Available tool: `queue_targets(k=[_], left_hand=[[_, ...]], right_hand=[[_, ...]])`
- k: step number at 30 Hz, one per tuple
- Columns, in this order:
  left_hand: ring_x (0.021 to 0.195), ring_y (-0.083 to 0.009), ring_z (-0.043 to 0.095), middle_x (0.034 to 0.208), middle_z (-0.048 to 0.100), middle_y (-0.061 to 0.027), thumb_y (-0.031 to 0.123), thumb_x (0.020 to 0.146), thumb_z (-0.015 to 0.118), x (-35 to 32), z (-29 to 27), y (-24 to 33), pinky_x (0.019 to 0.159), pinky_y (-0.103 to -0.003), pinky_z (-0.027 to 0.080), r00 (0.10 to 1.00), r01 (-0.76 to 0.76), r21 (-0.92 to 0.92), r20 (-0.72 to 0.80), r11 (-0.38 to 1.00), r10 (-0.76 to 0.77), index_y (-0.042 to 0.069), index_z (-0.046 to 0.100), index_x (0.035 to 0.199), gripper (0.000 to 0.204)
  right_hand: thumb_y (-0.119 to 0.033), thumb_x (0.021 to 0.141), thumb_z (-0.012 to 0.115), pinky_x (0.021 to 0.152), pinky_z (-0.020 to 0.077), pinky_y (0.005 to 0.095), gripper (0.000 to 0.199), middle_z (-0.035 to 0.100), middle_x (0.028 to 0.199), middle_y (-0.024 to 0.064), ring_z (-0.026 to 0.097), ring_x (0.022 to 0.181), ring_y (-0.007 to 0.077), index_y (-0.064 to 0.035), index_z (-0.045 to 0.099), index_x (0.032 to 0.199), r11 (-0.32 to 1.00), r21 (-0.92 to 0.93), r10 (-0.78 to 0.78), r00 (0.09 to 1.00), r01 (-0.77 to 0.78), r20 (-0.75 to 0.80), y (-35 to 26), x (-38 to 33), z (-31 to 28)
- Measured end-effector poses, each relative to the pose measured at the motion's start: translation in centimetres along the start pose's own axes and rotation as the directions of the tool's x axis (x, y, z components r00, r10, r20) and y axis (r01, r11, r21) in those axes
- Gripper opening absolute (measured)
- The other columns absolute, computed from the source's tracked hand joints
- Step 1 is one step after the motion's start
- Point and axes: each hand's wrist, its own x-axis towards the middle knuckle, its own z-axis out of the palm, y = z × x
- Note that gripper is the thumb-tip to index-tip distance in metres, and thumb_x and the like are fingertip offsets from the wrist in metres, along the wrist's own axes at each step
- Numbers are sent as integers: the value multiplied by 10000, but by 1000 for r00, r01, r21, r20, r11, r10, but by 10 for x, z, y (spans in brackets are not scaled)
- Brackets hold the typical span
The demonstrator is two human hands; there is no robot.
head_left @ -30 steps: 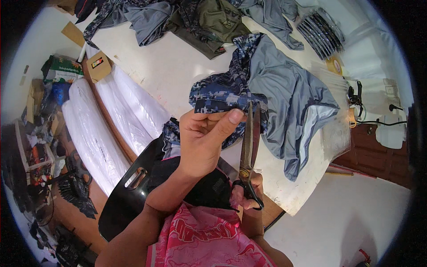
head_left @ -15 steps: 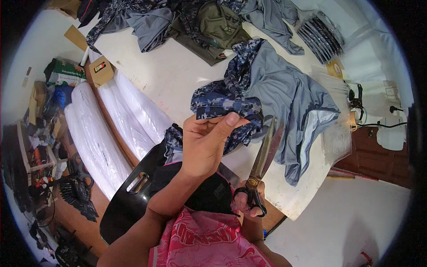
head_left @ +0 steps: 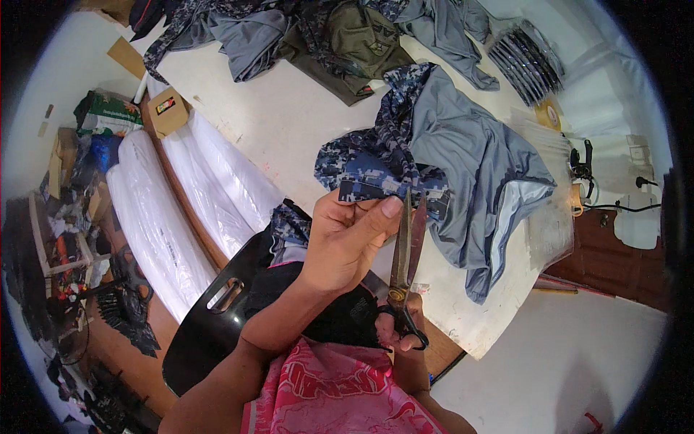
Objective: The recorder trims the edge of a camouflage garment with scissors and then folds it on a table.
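Note:
Between the thumb and fingers of my left hand is pinched the edge of a garment, grey with blue digital-camouflage parts. Its camouflage band is raised toward me, while the grey body drapes over the white table. Fingers through the black handles, my right hand grips a large pair of scissors. The blades point away from me and stand slightly apart. Their tips are at the camouflage cloth, just right of my left thumb; whether any cloth lies between them I cannot tell.
More camouflage, grey and olive garments lie along the far side of the table. Black plastic-wrapped items and a tape roll are at the far right. White wrapped rolls stand left, near a black chair.
The scissors have shifted left, bringing their tips up to the camouflage cloth. My left hand has moved slightly right with the pinched edge, and the band is spread more to the right.

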Motion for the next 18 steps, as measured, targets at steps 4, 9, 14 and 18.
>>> queue_targets(k=[4, 9, 14, 18], left_hand=[[883, -138, 613, 946, 637, -67, -22, 909, 546, 0, -6, -2, 872, -367, 506, 998, -38, 10, 41, 999, 37, -1, 585, 1029, 128], [938, -179, 636, 1022, 652, -107, -21, 910, 543, 0, -8, -3, 893, -410, 516, 994, -61, -51, 88, 997, 65, -11, 594, 1049, 148], [899, -166, 645, 982, 664, -111, -12, 904, 563, 4, -13, 2, 899, -381, 522, 994, -105, 39, 45, 994, 103, -22, 609, 1039, 143], [886, -139, 643, 975, 675, -100, -8, 886, 602, 7, -15, 1, 824, -285, 522, 987, -162, 193, 27, 968, 160, -33, 633, 1014, 134]], right_hand=[[-300, 584, 875, 344, 336, 224, 483, 515, 525, 58, 433, 370, 114, 27, 545, 716, 995, -103, -12, 997, 5, -70, -2, 6, 10], [-278, 591, 870, 360, 354, 229, 444, 512, 508, 47, 443, 372, 117, -1, 545, 713, 999, -12, 48, 999, -48, 11, -2, 8, -1], [-238, 589, 870, 349, 343, 250, 430, 505, 500, 22, 456, 369, 129, -38, 530, 761, 988, -142, 52, 998, -56, -37, -4, -3, -3], [-241, 631, 857, 364, 346, 229, 371, 576, 571, 65, 482, 413, 115, 7, 614, 763, 975, -113, -194, 981, 193, 2, -4, 1, 2]])
